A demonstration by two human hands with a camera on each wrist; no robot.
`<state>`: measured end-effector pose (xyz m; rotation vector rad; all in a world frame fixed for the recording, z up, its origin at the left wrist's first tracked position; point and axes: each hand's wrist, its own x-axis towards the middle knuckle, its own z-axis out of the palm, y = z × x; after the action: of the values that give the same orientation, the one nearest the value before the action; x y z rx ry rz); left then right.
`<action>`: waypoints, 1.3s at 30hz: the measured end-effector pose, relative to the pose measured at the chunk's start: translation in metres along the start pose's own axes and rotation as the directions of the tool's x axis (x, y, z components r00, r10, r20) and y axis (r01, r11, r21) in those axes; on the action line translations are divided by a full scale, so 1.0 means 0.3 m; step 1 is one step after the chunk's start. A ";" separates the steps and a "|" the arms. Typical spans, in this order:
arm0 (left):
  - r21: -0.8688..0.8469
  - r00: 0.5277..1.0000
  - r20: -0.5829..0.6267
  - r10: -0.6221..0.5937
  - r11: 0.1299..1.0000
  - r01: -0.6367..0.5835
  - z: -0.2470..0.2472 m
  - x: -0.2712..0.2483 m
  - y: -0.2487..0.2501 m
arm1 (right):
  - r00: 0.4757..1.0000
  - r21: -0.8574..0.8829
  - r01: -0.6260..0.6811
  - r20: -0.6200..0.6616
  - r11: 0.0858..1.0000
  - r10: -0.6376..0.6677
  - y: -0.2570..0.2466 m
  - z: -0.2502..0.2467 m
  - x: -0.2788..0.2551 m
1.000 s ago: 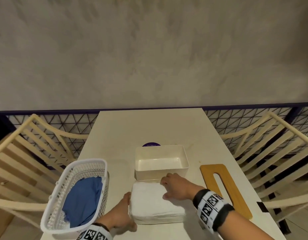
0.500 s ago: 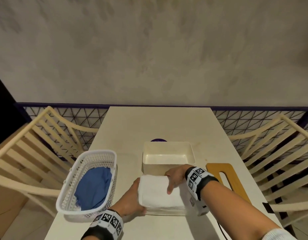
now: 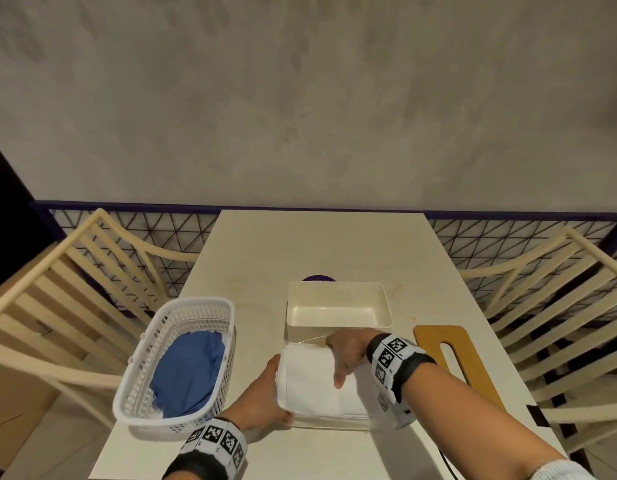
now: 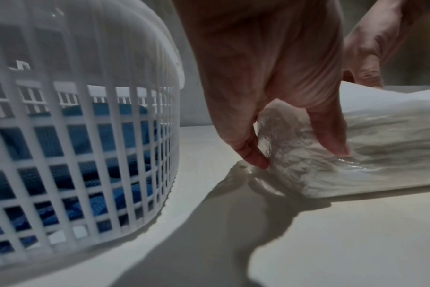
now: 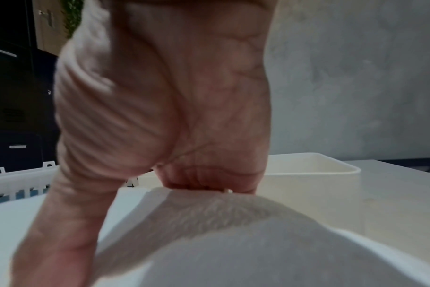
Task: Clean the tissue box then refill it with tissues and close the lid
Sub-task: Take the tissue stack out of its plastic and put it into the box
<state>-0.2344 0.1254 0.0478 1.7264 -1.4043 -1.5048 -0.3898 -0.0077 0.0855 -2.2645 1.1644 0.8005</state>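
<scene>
- On the desk (image 3: pixel 321 244), the roomiest free stretch lies beyond the tissue box (image 3: pixel 338 312); the near part is hemmed by the basket (image 3: pixel 177 362) on your left and the wooden lid (image 3: pixel 454 362) on your right, so I'd carry straight ahead.
- Just in front of that open box sits the stack of tissues (image 3: pixel 321 382) in clear wrap, touching or nearly touching its near wall.
- Expect the stack to be light, soft and saggy, with a slippery wrap; hold both ends and support underneath.
- Your left hand (image 3: pixel 262 400) grips the left end, its fingers (image 4: pixel 331 136) curled and dug into the wrap.
- Your right hand (image 3: pixel 348 351) curls over the far right edge, thumb flat on top.
- The box rim looks a snug fit; keep the stack level.
</scene>
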 end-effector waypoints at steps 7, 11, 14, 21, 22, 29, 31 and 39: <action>-0.026 1.000 0.012 -0.002 1.000 0.003 0.002 0.003 -0.002 | 1.000 -0.110 0.031 0.001 0.993 -0.032 -0.016 -0.003 -0.003; -0.031 1.000 0.020 0.012 0.999 -0.011 0.004 -0.007 0.006 | 0.989 0.151 -0.025 0.151 0.988 0.002 0.000 -0.004 0.006; -0.050 1.000 0.011 0.014 0.999 -0.013 0.003 -0.005 -0.005 | 0.975 0.290 -0.027 0.221 0.957 -0.040 0.015 -0.022 -0.004; 0.009 0.999 0.042 -0.020 1.000 0.020 -0.027 -0.007 -0.028 | 0.980 0.365 0.014 0.178 0.931 -0.084 0.006 -0.036 -0.022; 0.059 1.000 0.014 -0.028 0.998 0.027 -0.036 -0.017 -0.015 | 0.981 0.385 0.030 0.165 0.922 -0.101 0.005 -0.037 -0.030; -0.154 0.988 -0.143 0.056 0.985 -0.079 -0.082 -0.025 0.104 | 0.971 0.477 0.181 0.053 0.860 -0.234 0.011 -0.100 -0.140; -0.216 0.987 -0.125 0.100 0.968 -0.125 -0.084 -0.022 0.141 | 0.963 0.522 0.211 0.032 0.827 -0.266 0.007 -0.131 -0.169; -0.340 0.980 -0.102 0.173 0.919 -0.198 -0.120 0.000 0.151 | 0.952 0.619 0.263 -0.042 0.740 -0.303 0.011 -0.160 -0.228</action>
<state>-0.2192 0.0984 0.0967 1.3753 -1.1459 -1.4690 -0.4112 -0.0014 0.1662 -1.7736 0.8501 0.2913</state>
